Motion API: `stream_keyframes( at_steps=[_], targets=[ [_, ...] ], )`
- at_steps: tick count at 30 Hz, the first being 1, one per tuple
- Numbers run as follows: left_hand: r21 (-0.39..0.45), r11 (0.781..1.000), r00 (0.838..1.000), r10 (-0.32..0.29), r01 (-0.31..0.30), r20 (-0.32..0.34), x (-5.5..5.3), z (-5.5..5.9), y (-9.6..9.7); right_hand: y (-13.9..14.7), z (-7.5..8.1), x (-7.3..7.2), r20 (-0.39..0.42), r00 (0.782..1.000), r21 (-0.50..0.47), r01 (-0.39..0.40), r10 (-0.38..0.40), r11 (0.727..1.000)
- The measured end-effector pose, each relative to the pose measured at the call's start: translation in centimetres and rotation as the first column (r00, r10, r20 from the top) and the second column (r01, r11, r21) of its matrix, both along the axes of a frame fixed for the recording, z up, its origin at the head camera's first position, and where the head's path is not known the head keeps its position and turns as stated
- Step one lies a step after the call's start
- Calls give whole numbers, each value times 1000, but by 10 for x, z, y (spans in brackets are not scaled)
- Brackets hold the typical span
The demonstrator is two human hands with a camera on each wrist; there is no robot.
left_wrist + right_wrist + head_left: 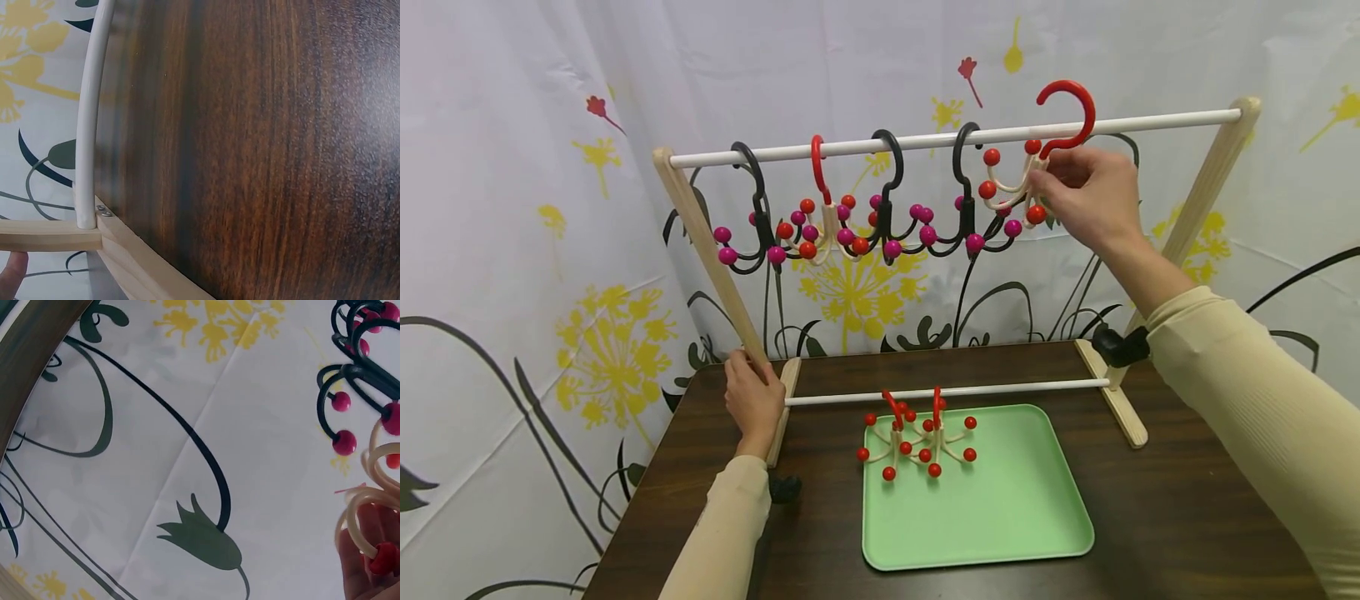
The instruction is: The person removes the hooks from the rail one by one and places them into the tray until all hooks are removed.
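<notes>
My right hand (1093, 192) pinches a cream multi-arm hanger (1018, 193) with red balls by its stem, just below the red hook. The hook's curved top and tip stand above the upper white rail (1157, 122), near its right end. In the right wrist view, fingers (369, 544) show behind the cream arms at the right edge. My left hand (754, 404) grips the left wooden post (707, 242) of the rack low down, near its foot. One fingertip (14, 272) touches that post in the left wrist view.
On the rail hang three black hangers (967, 218) with magenta balls and one cream hanger (829, 225) with a red hook. Two more cream hangers (936, 437) lie at the back left of the green tray (992, 517). A lower white bar (1000, 390) runs behind it.
</notes>
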State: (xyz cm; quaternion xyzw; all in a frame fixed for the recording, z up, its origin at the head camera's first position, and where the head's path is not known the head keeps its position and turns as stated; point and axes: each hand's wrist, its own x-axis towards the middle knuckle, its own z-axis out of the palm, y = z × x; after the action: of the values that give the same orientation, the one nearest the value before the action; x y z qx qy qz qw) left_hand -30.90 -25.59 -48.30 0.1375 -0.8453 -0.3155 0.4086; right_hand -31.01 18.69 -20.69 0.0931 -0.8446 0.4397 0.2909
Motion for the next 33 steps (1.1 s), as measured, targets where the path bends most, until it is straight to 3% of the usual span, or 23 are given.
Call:
stream_keyframes(
  at_steps=[7, 16, 21, 27, 33],
  targets=[
    [3, 1000, 1000, -5, 5, 1, 0, -2, 0, 6, 0, 2, -102, 994, -39, 20, -24, 999],
    [-2, 1000, 1000, -7, 7, 2, 0, -2, -1, 28, 2, 14, -109, 992, -90, 46, -55, 995],
    [-2, 1000, 1000, -7, 7, -3, 0, -2, -1, 42, -5, 25, -100, 991, -112, 73, -84, 991],
    [1, 1000, 1000, -8, 8, -1, 1, -1, 0, 49, -31, 52, -112, 985, -89, 123, -132, 988],
    [0, 1000, 1000, -15, 15, -14, 2, 0, 1, 35, -85, 81, -115, 983, -143, 126, -143, 982]
  ],
)
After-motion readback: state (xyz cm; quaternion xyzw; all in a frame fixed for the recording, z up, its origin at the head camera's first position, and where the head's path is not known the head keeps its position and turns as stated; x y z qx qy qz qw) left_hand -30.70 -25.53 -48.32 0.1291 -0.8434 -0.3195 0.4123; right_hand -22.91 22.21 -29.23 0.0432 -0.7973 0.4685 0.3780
